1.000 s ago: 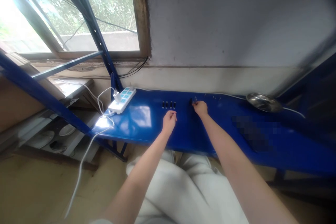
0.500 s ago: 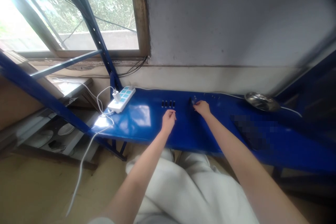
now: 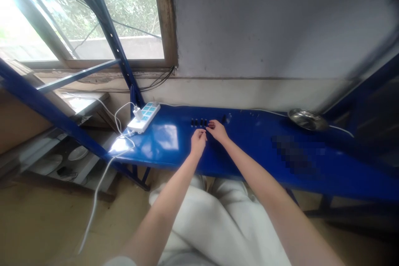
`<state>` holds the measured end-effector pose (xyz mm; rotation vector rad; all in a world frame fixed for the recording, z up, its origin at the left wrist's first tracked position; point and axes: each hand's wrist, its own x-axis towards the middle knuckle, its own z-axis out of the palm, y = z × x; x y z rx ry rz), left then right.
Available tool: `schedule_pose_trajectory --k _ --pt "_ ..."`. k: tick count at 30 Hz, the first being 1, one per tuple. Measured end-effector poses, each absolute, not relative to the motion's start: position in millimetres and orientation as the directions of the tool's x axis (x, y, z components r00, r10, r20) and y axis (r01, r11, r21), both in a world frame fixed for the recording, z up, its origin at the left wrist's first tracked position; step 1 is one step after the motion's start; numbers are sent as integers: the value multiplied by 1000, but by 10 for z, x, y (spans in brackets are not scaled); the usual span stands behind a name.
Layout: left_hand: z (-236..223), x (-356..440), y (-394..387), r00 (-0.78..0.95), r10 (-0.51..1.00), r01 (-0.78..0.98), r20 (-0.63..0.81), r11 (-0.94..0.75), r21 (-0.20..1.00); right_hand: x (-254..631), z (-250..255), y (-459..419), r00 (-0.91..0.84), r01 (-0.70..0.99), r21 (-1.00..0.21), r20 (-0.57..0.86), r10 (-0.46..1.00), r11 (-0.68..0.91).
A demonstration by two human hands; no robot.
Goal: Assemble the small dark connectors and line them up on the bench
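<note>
Several small dark cylinder-like pieces (image 3: 196, 123) with pale ends stand in a short row on the blue table (image 3: 165, 156). Just in front of them is my left hand (image 3: 198, 143), closed in a pinch; whatever lies between its fingertips is too small to name. My right hand (image 3: 218, 131) has its fingers bent together close to my left fingertips and the right end of the row. What it holds, if anything, cannot be made out. Beyond it lie a small dark piece (image 3: 224, 119) and some clear bits (image 3: 229, 117).
A white power strip (image 3: 145, 117) with a plugged-in charger sits on the left end, its cord hanging down. A shiny metal dish (image 3: 307, 119) rests at the back right. Tiny pieces (image 3: 254, 114) lie along the rear edge. A blue metal post (image 3: 109, 29) rises at left.
My right hand has moved left, away from the clear bits, to beside my left hand. My left hand stays almost in place, still pinched.
</note>
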<state>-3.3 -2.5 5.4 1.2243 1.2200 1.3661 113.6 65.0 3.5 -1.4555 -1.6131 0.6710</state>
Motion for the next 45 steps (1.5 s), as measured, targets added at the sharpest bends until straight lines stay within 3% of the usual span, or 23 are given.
schedule_pose_trajectory --k 18,26,30,35,40,45 --pt "28 -35 -6 -110 985 -3 129 -130 991 922 13 769 120 612 -780 257 959 132" --pt "69 -34 -32 -106 987 -32 122 -126 991 1005 150 423 241 396 -881 372 896 259" --pt "133 -28 -65 -79 984 -40 157 -160 986 1066 139 178 277 480 -797 534 799 367" --pt "145 -14 -67 -33 986 -38 165 -166 985 1111 24 49 180 685 -571 735 654 453" --pt "69 -15 -25 1 976 -30 216 -216 976 1105 6 -7 86 780 -485 709 700 396" --pt "35 -29 1 17 975 -46 223 -222 974 1091 39 -73 105 758 -540 656 748 367"
